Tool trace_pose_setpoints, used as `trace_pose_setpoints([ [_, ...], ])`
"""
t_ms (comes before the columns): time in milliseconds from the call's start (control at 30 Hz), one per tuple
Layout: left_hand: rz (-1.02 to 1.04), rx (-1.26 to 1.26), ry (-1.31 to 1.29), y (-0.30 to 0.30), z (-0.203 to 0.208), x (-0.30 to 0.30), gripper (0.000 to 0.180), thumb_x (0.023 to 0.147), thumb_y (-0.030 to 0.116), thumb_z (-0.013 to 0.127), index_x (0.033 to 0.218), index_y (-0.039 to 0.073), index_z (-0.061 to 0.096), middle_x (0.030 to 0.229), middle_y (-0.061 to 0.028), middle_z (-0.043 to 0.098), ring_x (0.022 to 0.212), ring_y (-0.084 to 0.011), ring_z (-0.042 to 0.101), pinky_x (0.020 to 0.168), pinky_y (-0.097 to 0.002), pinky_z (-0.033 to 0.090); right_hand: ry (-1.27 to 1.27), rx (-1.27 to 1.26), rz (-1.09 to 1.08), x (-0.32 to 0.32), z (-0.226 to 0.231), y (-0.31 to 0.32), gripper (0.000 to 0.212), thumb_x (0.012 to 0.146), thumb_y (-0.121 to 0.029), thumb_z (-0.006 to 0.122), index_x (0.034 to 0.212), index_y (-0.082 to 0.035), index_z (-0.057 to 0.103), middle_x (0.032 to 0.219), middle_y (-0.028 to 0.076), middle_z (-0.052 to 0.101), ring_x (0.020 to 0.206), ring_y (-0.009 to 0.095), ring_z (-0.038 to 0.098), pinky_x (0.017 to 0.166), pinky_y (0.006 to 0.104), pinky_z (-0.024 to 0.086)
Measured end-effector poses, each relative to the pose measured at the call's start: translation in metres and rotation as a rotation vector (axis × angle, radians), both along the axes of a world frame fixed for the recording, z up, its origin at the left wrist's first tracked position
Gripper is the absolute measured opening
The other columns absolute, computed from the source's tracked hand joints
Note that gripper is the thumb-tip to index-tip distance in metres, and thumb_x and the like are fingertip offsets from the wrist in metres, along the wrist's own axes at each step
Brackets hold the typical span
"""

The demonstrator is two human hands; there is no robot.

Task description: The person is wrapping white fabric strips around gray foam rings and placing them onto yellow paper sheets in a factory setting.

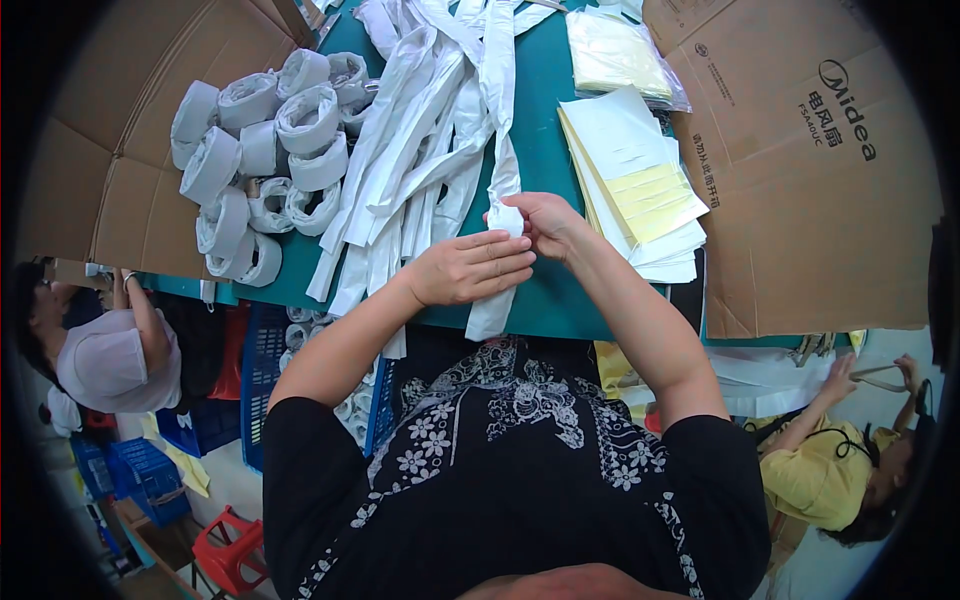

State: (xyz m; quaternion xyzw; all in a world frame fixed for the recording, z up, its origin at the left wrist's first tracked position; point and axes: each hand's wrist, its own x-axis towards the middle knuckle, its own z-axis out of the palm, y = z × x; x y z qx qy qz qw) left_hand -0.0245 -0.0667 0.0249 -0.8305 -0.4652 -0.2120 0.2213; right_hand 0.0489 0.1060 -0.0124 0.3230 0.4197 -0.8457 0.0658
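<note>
A long white fabric strip (500,100) runs from the far side of the table toward me, its loose end (490,316) hanging near the front edge. My right hand (552,226) pinches a folded part of this strip between thumb and fingers. Across the strip, just beside that fold, lies my left hand (468,268), its fingers straight and flat; its thumb is not visible. Several more white strips (410,150) are spread in a loose heap to the left of the held one. Beyond them, at the left, several coiled white rolls (307,120) are piled up.
The green tabletop (556,290) has upright cardboard at its left (150,130) and right (780,220). White and yellow sheets (625,180) lie right, below a plastic-wrapped packet (615,55). A blue basket (262,375) holds rolls beside me. People work at left (115,350) and right (830,470).
</note>
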Motion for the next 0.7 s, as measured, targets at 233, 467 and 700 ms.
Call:
trace_pose_setpoints([
  [233, -0.102, 0.037, -0.079, 0.007, 0.001, -0.005, 0.024, 0.076, 0.008, 0.06, 0.099, 0.003, 0.061, 0.1, -0.0115, 0.063, 0.093, -0.0217, 0.063, 0.082, -0.0324, 0.052, 0.149, 0.195, 0.021, 0.009, 0.005, -0.013, 0.018, 0.089, -0.014, 0.054, 0.101, -0.001, 0.053, 0.089, 0.011, 0.063, 0.075, 0.014, 0.061, 0.064, 0.0251, 0.051],
  [467, -0.08, 0.036, -0.264, 0.003, 0.008, -0.002, 0.022, 0.075, 0.006, 0.06, 0.097, 0.002, 0.062, 0.099, -0.0114, 0.064, 0.096, -0.0249, 0.062, 0.082, -0.0345, 0.052, 0.183, -0.402, -0.004, -0.002, 0.023, -0.015, 0.023, 0.09, -0.022, 0.052, 0.104, -0.004, 0.051, 0.091, 0.01, 0.06, 0.08, 0.024, 0.061, 0.067, 0.0341, 0.053],
  [700, 0.291, 0.121, -0.591, -0.053, 0.062, 0.011, 0.024, 0.073, 0.018, 0.065, 0.096, 0.011, 0.067, 0.105, -0.0041, 0.065, 0.122, -0.0264, 0.044, 0.109, -0.0434, 0.017, 0.861, -0.542, 0.111, -0.13, 0.021, 0.074, 0.018, 0.091, -0.021, 0.051, 0.094, -0.005, 0.056, 0.088, 0.006, 0.061, 0.081, 0.02, 0.06, 0.078, 0.0358, 0.05],
])
